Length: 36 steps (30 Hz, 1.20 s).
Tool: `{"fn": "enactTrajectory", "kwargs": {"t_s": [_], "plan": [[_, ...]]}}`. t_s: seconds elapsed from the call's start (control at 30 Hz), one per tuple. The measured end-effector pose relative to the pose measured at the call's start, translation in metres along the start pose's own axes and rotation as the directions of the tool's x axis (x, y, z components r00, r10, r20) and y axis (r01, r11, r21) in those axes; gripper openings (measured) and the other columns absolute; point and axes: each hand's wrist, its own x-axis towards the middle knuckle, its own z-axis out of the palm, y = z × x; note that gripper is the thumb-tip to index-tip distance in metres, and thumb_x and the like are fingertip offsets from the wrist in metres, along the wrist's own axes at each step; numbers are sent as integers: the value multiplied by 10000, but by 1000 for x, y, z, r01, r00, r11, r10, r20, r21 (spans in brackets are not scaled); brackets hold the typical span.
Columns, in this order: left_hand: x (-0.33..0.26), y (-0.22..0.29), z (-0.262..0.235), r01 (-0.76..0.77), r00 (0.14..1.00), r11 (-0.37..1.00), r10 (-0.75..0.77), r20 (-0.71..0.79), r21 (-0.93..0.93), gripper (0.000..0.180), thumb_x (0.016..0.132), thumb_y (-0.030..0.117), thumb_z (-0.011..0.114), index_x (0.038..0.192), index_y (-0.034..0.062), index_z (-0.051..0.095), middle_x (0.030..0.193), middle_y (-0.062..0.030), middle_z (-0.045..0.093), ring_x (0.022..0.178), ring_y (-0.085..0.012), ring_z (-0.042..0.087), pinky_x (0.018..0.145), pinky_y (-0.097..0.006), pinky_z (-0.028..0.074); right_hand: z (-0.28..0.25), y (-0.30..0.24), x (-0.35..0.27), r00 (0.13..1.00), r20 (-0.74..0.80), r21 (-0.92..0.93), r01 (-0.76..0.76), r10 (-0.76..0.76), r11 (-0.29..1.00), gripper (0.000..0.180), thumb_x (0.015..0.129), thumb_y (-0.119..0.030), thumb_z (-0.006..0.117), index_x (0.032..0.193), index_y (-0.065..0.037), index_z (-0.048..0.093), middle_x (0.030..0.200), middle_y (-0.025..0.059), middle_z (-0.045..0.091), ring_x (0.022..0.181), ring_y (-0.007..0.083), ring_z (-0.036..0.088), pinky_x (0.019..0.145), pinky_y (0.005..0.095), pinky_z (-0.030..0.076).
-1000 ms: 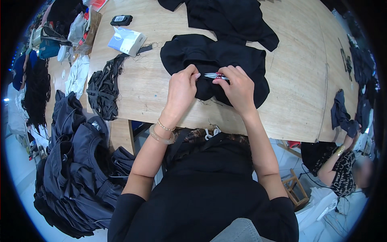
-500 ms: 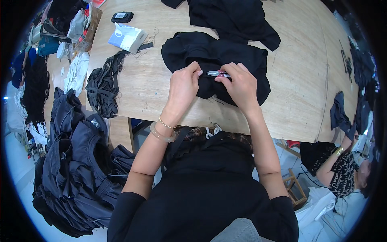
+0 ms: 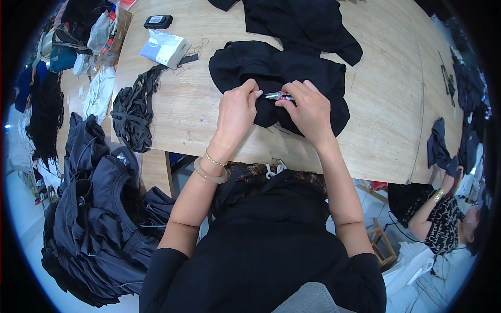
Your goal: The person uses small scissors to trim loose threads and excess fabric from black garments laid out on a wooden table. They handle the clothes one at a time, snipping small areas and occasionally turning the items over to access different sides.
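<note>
A black garment (image 3: 313, 78) lies bunched on the wooden table in front of me. My left hand (image 3: 240, 107) is closed in a pinch at the garment's near left part, seemingly on a bit of its black cloth. In my right hand (image 3: 308, 107) is a pair of small thread snips (image 3: 276, 96) with silver blades and a reddish grip. Their tips point left, close to my left fingertips and over the black cloth. Whether a thread lies between the blades is too small to tell.
Another black garment (image 3: 302, 26) lies farther back on the table (image 3: 386, 104). To the left are a tissue pack (image 3: 166, 49), a black device (image 3: 158, 22) and tangled dark strips (image 3: 135, 109). Dark clothes (image 3: 104, 198) are heaped at my left. A co-worker (image 3: 443, 219) handles dark cloth at right.
My right hand and the snips have shifted slightly left, toward my left fingertips. My left hand keeps its pinch almost in place.
</note>
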Motion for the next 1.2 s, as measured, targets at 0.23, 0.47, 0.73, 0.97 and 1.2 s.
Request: {"fn": "enactTrajectory", "kwargs": {"t_s": [0.23,0.47,0.73,0.97,1.2], "plan": [[-3,6,-6,45,999,999,-45,17,-2,84,930,31,640,880,-26,605,701,-156,626,649,-255,660,631,-346,506,5,-2,2,1000,-9,-18,5,-5,1000,191,782,-208,784,865,-96,654,799,13,624,759,216,583,646,345,503],[-49,6,-30,2,940,1000,2,340,-13,159,867,87,729,861,-24,615,899,-164,622,758,-309,641,709,-396,504,-7,12,-6,989,13,72,-149,148,986,230,797,-254,794,895,-88,668,836,13,659,774,215,616,662,347,499],[-21,0,20,40,991,987,-19,-136,157,245,847,138,766,932,13,573,908,-168,565,788,-404,638,684,-476,514,-9,6,-11,968,-5,199,-244,250,949,285,786,-247,820,955,-71,672,896,34,690,840,227,653,722,337,517],[-30,-3,6,420,904,895,-399,151,-149,110,927,49,693,961,-25,620,820,-121,682,701,-169,647,659,-283,514,-3,8,-10,981,26,159,-196,195,968,302,787,-231,821,993,-78,663,928,29,657,879,225,630,746,342,514],[-36,-16,9,682,692,250,-525,495,-687,297,986,116,664,1232,-50,656,824,-43,690,715,-72,624,660,-202,504,14,4,-5,996,27,82,-81,79,993,269,796,-230,802,979,-91,664,902,24,622,870,243,591,744,359,508]]}}
